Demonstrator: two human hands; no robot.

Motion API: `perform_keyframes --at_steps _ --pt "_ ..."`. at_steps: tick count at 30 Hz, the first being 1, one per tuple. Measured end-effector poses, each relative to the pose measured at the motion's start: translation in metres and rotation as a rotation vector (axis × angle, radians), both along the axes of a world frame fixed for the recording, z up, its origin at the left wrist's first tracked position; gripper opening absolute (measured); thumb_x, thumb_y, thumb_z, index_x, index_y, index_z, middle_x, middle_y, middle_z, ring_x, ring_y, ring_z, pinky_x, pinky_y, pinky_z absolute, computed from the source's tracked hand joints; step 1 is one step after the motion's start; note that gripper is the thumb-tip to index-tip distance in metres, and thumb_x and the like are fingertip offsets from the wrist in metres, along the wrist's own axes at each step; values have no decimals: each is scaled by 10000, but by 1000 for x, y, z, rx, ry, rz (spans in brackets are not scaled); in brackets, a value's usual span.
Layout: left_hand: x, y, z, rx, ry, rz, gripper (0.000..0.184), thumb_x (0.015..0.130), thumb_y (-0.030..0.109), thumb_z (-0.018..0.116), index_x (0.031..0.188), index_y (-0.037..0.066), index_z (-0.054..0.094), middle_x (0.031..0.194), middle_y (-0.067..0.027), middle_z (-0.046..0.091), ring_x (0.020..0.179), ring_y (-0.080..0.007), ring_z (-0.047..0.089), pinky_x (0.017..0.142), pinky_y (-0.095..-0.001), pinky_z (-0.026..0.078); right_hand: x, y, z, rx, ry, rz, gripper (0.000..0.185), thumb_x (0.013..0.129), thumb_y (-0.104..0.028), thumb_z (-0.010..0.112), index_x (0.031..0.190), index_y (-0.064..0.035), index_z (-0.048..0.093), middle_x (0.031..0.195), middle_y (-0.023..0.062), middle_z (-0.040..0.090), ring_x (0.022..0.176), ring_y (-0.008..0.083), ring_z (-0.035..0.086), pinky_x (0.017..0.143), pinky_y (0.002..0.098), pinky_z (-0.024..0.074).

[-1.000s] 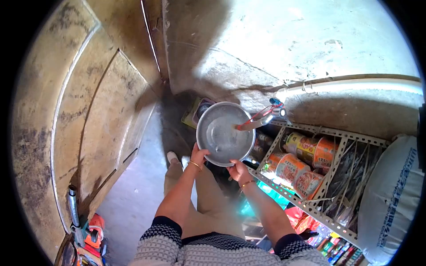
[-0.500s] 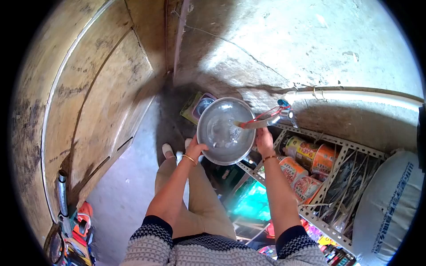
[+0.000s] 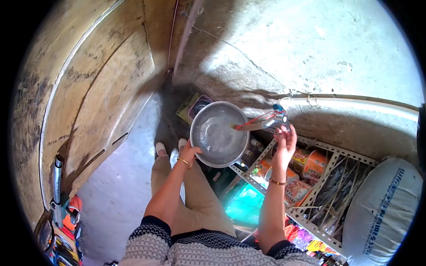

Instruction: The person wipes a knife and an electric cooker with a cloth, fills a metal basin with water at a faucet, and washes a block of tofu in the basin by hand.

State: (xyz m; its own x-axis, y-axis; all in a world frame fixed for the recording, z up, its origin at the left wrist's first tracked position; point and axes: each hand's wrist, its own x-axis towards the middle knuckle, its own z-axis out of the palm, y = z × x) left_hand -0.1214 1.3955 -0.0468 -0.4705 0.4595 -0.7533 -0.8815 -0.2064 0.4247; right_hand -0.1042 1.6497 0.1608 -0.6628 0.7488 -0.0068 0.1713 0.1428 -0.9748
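Observation:
A round metal basin (image 3: 222,142) with water in it is held by its lower left rim in my left hand (image 3: 190,152), thumb over the edge. The spout (image 3: 255,127) of a tap, with a red cord tied round it, reaches over the basin's right side. My right hand (image 3: 285,138) is raised at the tap's round metal head (image 3: 281,118), its fingers apart and bent, with the fingertips just below or against it. A blue fitting sits behind the tap head.
On the right, a perforated metal shelf (image 3: 313,200) holds noodle tubs (image 3: 298,191) and a white sack (image 3: 385,213). A green bag (image 3: 244,205) lies beneath it. Tools and a metal tube (image 3: 57,177) stand at lower left; a pale wall (image 3: 328,48) rises behind.
My right hand has left the basin's rim and moved up and right to the tap. My left hand keeps hold of the basin, which has shifted slightly left.

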Motion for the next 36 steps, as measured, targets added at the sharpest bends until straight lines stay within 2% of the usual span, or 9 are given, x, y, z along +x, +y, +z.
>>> perform_keyframes --at_steps 3,12,24,27,30,31,34,35,36 --pt "5 2 -13 38 5 17 696 588 9 538 1257 139 395 965 -48 548 832 -173 542 626 -274 455 -1 0 18 50 -47 82 402 869 -37 466 1259 -39 368 1072 92 531 944 153 537 794 264 446" --pt "4 3 -13 64 -22 15 686 591 -17 512 1252 134 406 1011 -54 542 888 -187 519 704 -282 442 -7 4 38 457 -608 167 404 849 -209 546 1151 41 448 970 181 613 881 243 611 757 328 474" --pt "8 2 -13 35 -16 7 720 592 -10 521 1280 155 389 1033 -44 540 918 -184 506 714 -296 427 -24 -27 68 650 -882 296 292 811 -244 584 840 47 590 723 182 627 682 317 626 614 350 487" --pt "4 -5 -8 -21 -12 -60 727 591 -15 519 1285 151 379 1023 -42 546 906 -190 516 715 -300 432 -31 -38 62 569 -720 377 300 810 -250 584 832 48 599 717 184 626 652 298 630 600 336 489" --pt "12 -15 -27 -129 80 -168 730 590 -27 524 1283 148 376 1010 -43 553 890 -198 531 717 -307 444 -41 -45 51 426 -601 336 285 857 -217 549 835 63 595 693 93 634 592 132 607 562 233 468" --pt "17 -17 -36 -133 78 -162 730 590 -27 524 1283 148 376 1010 -43 553 890 -198 531 717 -307 444 -33 -42 42 250 -553 302 245 858 -189 547 915 46 585 771 86 640 659 125 608 611 224 469" --pt "35 -27 -62 90 -1 76 720 589 -37 532 1274 122 382 985 -53 557 876 -200 543 711 -311 457 3 -42 -3 209 -421 368 245 856 -146 543 1026 30 543 851 82 631 760 119 598 678 225 462" --pt "41 -35 -68 71 6 58 701 588 -42 534 1259 100 390 986 -61 557 876 -201 545 711 -310 459 14 -44 -10 309 -606 434 323 832 -164 551 1072 48 504 969 152 607 879 211 599 768 302 465" --pt "48 -43 -73 52 12 40 682 588 -47 536 1244 78 399 987 -69 557 877 -203 546 710 -309 462 30 -45 -23 309 -602 441 323 832 -164 551 1072 48 504 969 152 607 879 211 599 768 302 465"
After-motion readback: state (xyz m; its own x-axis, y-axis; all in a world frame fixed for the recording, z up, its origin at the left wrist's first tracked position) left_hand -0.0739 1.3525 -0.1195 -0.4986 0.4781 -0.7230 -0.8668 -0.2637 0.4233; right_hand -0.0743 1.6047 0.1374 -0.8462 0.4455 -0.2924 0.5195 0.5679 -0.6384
